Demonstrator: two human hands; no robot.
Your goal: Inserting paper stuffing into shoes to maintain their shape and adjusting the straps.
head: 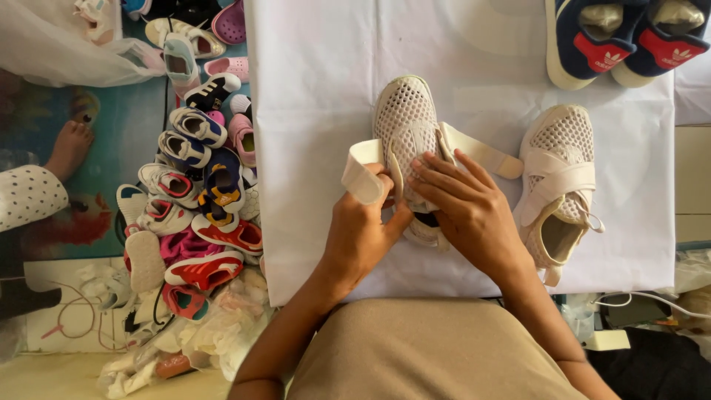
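Beige-clad lap below, a cream mesh strap-fastened shoe [406, 133] is being steadied mid-cloth under flat, open right hand [463, 204] fingers, its loose strap [361, 172] being pinched by the left hand [363, 230], apparently needing pressing shut next.

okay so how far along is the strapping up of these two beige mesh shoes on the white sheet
One looks done: the right-hand beige shoe lies alone with its straps crossed over and closed. In hand: the left hand pulls a strap of the middle shoe open, while the right hand presses its upper. Left: both straps of that shoe remain unfastened.
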